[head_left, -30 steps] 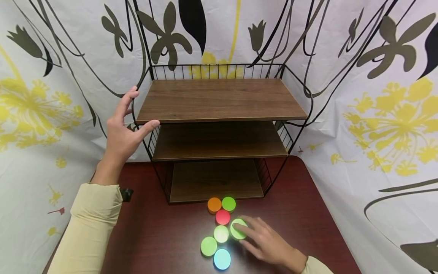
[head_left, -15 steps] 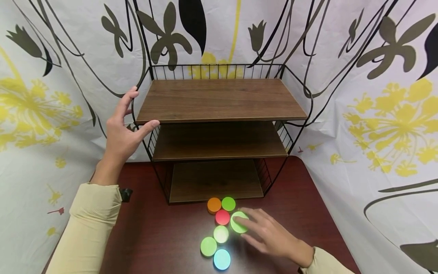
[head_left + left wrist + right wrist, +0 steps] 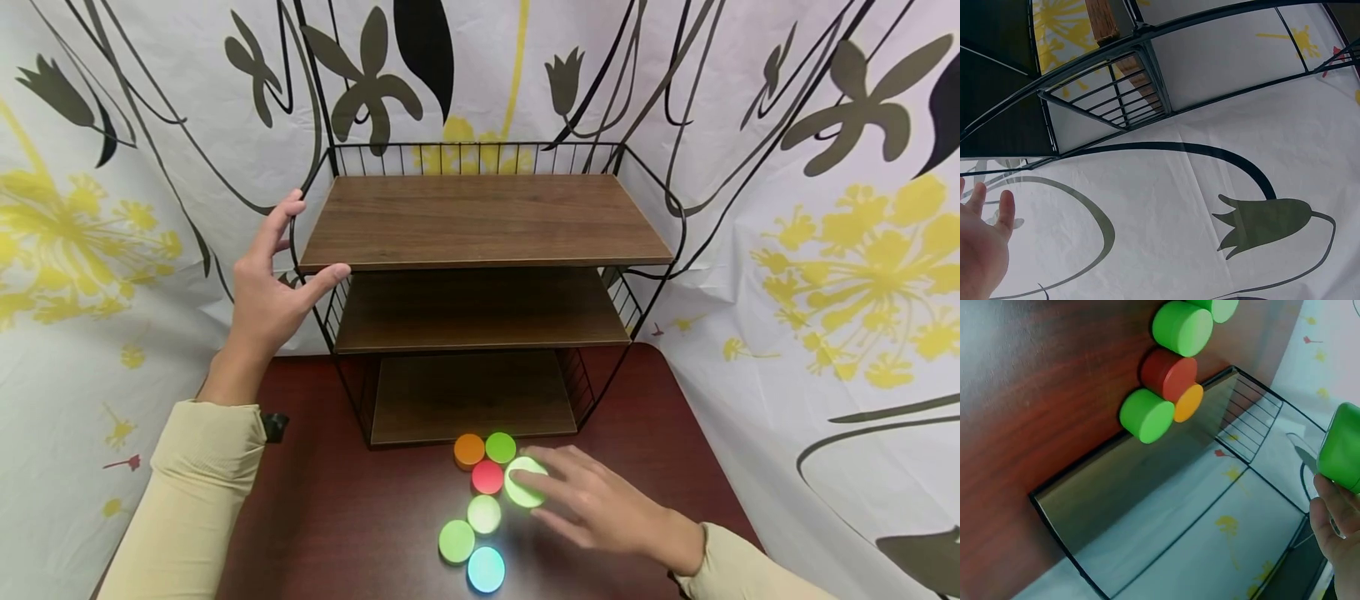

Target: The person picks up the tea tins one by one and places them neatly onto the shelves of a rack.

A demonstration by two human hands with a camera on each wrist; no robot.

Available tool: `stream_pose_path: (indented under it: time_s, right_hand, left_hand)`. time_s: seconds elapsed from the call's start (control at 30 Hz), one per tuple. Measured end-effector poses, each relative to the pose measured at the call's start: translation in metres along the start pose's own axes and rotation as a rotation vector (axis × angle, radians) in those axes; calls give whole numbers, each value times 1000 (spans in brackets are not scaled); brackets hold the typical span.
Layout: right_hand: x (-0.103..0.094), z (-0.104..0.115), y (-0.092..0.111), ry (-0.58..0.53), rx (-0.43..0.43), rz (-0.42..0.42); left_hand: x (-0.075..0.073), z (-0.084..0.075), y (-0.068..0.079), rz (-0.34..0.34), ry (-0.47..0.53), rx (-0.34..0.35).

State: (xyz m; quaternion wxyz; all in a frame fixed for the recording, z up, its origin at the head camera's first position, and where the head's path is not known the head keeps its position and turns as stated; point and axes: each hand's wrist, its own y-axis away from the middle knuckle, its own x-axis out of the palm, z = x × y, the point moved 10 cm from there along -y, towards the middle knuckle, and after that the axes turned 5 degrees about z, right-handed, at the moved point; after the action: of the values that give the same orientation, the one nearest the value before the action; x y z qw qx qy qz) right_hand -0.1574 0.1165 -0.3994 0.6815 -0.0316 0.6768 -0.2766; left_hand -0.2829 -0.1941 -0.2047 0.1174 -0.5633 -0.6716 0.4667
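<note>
In the head view my right hand (image 3: pixel 592 496) grips a light green cylinder (image 3: pixel 526 482), fingers across its top and thumb at its near side. The right wrist view shows this green cylinder (image 3: pixel 1342 450) at the fingertips, apart from the other cylinders. My left hand (image 3: pixel 273 287) is at the upper left corner of a three-tier shelf rack (image 3: pixel 480 221), thumb and fingers spread wide around its black wire side. Its fingers look fairly straight in the left wrist view, where the hand (image 3: pixel 982 244) shows only in part beneath the wire frame.
Several short cylinders stand in a line on the dark red table (image 3: pixel 337 533): orange (image 3: pixel 469 451), green (image 3: pixel 501 447), red (image 3: pixel 487 477), pale green (image 3: pixel 484 514), green (image 3: pixel 457 542) and light blue (image 3: pixel 486 570). A flower-patterned white cloth (image 3: pixel 750 275) hangs behind and beside the rack.
My right hand has shifted slightly away from me, toward the rack, carrying the light green cylinder, which looks a little larger. My left hand and the other cylinders have stayed put.
</note>
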Motion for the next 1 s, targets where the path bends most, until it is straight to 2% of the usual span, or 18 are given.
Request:
stream_pose_path:
  time_s: [0.33,0.53,0.7,1.0]
  right_hand:
    - [-26,6,-18,-17,-47,28]
    - [-43,12,-29,-1,-105,17]
    - [-60,15,-37,7,-118,14]
    - [-98,14,-51,6,-128,-43]
  left_hand:
    - [0,0,0,8,-12,-7]
    - [-1,-1,-1,11,-13,-3]
    - [0,-1,-1,8,-6,7]
    - [0,7,0,5,-19,-1]
